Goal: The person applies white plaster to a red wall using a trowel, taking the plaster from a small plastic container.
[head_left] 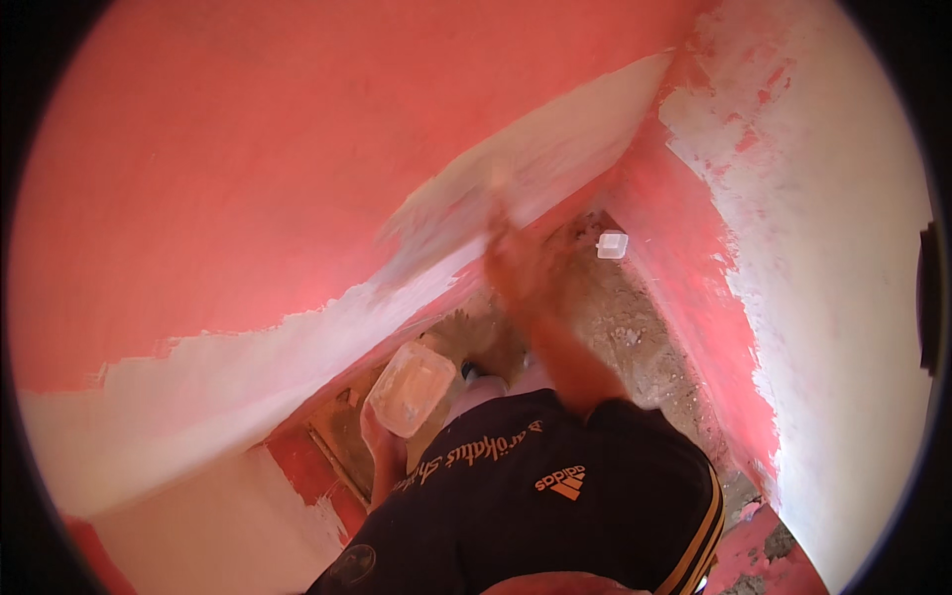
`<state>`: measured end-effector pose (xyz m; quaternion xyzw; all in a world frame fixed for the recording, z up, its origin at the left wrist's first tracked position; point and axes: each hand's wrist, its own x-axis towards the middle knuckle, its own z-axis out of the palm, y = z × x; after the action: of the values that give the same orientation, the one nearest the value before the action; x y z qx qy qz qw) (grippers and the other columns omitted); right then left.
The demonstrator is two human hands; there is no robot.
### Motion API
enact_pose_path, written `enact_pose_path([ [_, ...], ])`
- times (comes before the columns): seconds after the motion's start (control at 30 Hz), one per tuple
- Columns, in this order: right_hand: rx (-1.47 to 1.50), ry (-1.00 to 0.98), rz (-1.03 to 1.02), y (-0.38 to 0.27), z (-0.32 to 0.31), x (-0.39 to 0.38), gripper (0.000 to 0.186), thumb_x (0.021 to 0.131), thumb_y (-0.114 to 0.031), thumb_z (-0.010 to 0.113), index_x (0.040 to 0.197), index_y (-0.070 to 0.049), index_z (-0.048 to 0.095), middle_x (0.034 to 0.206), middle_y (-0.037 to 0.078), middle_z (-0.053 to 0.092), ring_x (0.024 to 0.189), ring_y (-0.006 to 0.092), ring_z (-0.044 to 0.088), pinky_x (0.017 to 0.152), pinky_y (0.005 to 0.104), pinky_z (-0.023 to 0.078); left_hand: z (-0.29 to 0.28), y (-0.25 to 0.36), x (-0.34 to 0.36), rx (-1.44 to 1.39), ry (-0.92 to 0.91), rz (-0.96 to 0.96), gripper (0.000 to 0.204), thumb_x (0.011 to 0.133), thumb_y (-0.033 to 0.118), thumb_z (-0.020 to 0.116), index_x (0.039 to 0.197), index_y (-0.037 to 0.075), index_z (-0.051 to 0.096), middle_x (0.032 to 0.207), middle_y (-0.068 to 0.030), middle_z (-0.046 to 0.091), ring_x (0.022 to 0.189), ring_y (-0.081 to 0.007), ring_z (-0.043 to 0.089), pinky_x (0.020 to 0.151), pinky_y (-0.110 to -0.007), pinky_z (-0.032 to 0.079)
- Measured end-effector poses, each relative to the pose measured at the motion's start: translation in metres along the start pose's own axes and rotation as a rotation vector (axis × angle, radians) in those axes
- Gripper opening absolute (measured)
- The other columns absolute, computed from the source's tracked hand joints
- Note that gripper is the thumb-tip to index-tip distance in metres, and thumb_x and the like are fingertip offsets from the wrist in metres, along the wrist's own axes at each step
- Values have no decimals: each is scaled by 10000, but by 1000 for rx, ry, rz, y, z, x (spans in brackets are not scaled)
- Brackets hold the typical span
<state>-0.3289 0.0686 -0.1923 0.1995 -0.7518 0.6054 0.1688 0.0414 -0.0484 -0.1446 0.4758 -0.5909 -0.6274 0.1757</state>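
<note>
My left hand grips a rectangular translucent plastic container with pale, streaky residue inside, held low beside my dark-clothed body. My right arm reaches up to the wall in front of me, which is coral pink with an uneven band of white paint along its lower part. My right hand is at that white band, smeared by motion, so its fingers and anything in them cannot be made out.
A second wall on the right, white over pink, meets the front wall in a corner. A small clear container lies on the dirty, rubble-strewn floor near that corner. A stick-like piece lies at lower left.
</note>
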Motion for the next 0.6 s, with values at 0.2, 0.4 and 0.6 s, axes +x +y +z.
enact_pose_path([
  [0.2,-108,-194,305,-48,-56,0,311,1015,-188,544,1248,-13,650,1101,184,683,1025,331,671,901,416,527,13,8,-7,-115,119,27,504,1100,383,381,1379,-19,498,1350,-139,597,1207,-235,607,1031,-361,493],
  [0.4,-53,177,249,11,-67,108,333,1020,-193,517,1275,-40,666,1144,204,705,1041,358,697,913,411,553,-4,7,-12,-189,90,45,503,1106,375,361,1400,-12,489,1375,-146,585,1258,-257,579,1073,-373,465],
  [0.6,313,-407,142,-97,25,-77,355,1000,-144,500,1282,-8,667,1188,212,712,1068,351,712,915,376,570,-24,-12,5,-404,80,6,506,1108,382,351,1393,-10,496,1353,-132,591,1251,-240,580,1065,-362,465],
])
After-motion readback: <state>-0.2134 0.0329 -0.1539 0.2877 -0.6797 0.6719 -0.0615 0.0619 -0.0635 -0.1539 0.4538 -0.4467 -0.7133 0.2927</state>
